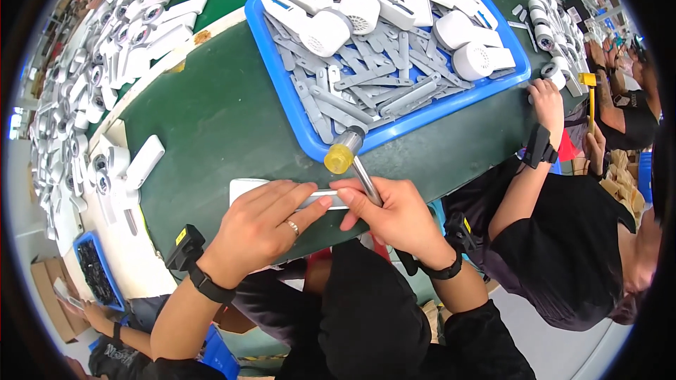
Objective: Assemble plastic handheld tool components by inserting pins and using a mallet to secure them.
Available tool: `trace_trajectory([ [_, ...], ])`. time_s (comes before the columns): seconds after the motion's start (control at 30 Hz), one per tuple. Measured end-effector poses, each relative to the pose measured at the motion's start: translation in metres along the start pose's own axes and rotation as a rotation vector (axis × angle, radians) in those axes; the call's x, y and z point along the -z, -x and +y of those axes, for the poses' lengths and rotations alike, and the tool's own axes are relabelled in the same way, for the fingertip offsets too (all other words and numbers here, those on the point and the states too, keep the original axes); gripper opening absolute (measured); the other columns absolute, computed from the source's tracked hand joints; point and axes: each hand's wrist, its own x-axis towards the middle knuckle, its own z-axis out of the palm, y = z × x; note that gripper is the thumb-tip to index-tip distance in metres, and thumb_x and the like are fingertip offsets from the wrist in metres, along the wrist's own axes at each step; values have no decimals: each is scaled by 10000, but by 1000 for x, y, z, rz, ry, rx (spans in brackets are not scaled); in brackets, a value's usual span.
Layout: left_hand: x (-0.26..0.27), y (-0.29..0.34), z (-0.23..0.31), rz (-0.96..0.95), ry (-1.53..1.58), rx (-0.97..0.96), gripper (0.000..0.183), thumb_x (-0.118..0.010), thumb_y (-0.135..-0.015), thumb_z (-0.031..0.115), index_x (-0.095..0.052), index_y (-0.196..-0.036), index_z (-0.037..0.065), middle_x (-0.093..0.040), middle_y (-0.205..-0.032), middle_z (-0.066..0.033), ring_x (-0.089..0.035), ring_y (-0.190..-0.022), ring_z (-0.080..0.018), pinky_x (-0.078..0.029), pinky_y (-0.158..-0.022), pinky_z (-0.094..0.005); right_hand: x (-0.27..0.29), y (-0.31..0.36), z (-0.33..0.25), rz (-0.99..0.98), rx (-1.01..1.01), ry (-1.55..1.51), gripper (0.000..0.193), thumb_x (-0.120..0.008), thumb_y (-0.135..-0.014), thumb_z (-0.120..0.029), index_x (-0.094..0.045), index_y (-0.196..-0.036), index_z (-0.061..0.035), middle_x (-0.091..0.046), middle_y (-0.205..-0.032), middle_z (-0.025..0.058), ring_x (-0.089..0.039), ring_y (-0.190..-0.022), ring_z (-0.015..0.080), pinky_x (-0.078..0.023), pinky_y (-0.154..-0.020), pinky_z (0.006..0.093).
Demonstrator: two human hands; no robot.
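My left hand (262, 229), a ring on one finger, wraps over a white plastic housing (245, 186) lying on the green table near its front edge. A grey strip (327, 198) shows along the housing between my two thumbs. My right hand (401, 219) is closed around a small mallet (368, 183), its metal handle running through the fingers. The mallet's yellow and grey head (344, 150) points away from me, by the blue tray's near edge. My right thumb and index finger also touch the end of the strip. Most of the housing is hidden under my left hand.
The blue tray (310, 142) holds grey strips (394, 74) and white round-headed housings (328, 32). Several more housings (144, 162) lie at the left. A co-worker's hand (546, 102) rests at the table's right; another person holds a yellow-headed mallet (589, 80).
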Motion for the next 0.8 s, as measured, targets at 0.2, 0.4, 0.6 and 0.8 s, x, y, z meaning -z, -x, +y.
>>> trace_trajectory([
  [0.2,-3,0,1,62,29,10,287,-798,-766,30,-765,-1050,57,-728,-1018,-109,-722,-822,-275,-613,-741,-380,11,37,13,224,183,13,357,-586,-1065,-187,-615,-1368,1,-566,-644,-47,-475,-567,20,-362,-529,215],
  [0.4,-7,5,-5,105,-12,-34,338,-738,-780,58,-772,-1114,93,-705,-1011,-62,-707,-824,-240,-594,-714,-359,13,59,28,209,252,84,428,-386,-1122,-264,-549,-1403,15,-517,-707,-9,-426,-606,49,-358,-571,227],
  [0.6,-4,4,-1,81,2,-15,255,-802,-796,53,-774,-1048,74,-743,-1008,-94,-732,-821,-260,-605,-714,-365,4,59,34,235,261,98,336,-442,-1112,-180,-580,-1354,6,-512,-698,-11,-437,-622,59,-388,-592,231],
  [0.8,-7,4,-1,108,-1,-21,244,-809,-800,54,-777,-1042,74,-745,-990,-95,-729,-797,-258,-603,-694,-360,7,65,31,459,738,593,282,-615,-1014,-32,-660,-1291,-2,-503,-760,50,-478,-619,155,-409,-580,278],
])
